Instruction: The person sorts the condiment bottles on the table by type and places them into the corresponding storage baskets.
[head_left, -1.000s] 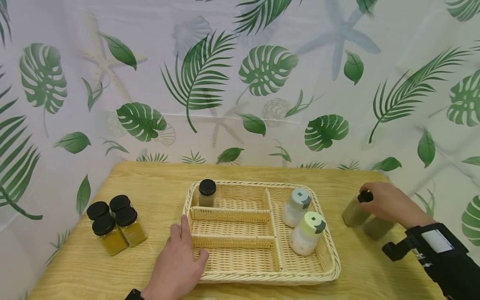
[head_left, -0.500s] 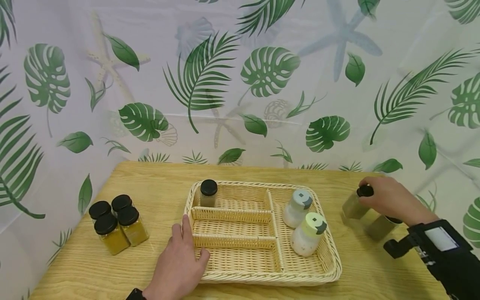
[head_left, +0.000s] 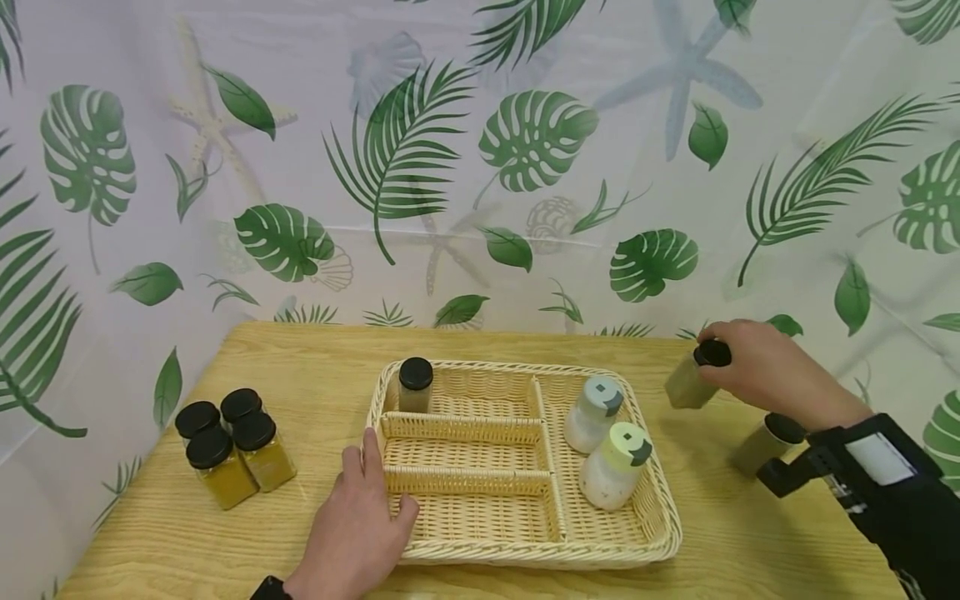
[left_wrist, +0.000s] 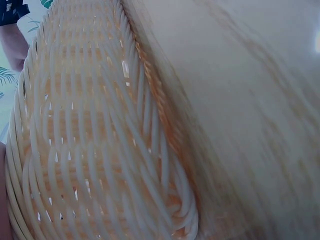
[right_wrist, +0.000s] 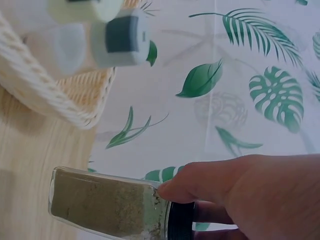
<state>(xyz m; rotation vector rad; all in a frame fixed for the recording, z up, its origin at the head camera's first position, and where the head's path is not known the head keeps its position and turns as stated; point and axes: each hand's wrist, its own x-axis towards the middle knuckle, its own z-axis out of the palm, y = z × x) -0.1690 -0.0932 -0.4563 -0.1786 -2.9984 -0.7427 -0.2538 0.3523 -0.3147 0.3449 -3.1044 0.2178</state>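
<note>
The right hand [head_left: 780, 371] is pinching a jar [head_left: 688, 382] of gray-brown powder up by its black lid [head_left: 712, 353]. In the right wrist view, one fingertip is pressing on the clear side just below the lid, and other fingers are showing past the lid's other side. The jar is staying apart from the basket [head_left: 525, 554], over on its right side, and it seems to be hanging just above the tabletop [head_left: 322, 367]. Another dark jar [head_left: 757, 450] with a black lid is standing near the right wrist.

The left hand [head_left: 356, 517] is resting on the basket's left edge, near the close corner. Its fingers are lying quite straight and its thumb is spreading out to the side, so it is touching the basket without curling tight.

In the far left part of the basket, a small black-topped jar [head_left: 415, 392] is standing at the left end. In the long right part, a white bottle with a blue-gray cap [head_left: 585, 429] is standing behind a white bottle with a yellow-green cap [head_left: 609, 483].

Over on the left, four jars with black lids [head_left: 227, 483] are standing close together, and yellow stuff is showing in the front ones. A leafy cloth [head_left: 450, 167] is hanging behind everything.
</note>
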